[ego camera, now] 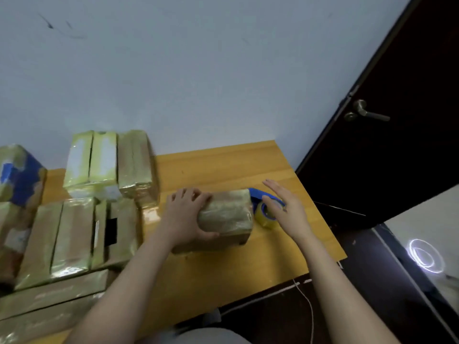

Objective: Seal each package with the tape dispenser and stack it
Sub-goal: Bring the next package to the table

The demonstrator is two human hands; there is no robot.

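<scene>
package (224, 214) | left hand (186, 217) grips it | right hand (285, 212) flat-fingered over tape dispenser (265, 216)

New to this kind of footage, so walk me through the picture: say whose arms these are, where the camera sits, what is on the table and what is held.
There is no machine here, only a person's two bare arms. The single picture comes from a wide-angle camera on the person's head, looking forward and down, which is why the wall and door look bent. On the wooden table, at the left, stand and lie many taped packages. The left hand grips one brown package, fingers curled round its end. Just behind the package lies a blue tape dispenser with a clear roll. The right hand is at the dispenser, fingers straight. Whether it touches the dispenser cannot be told.
</scene>
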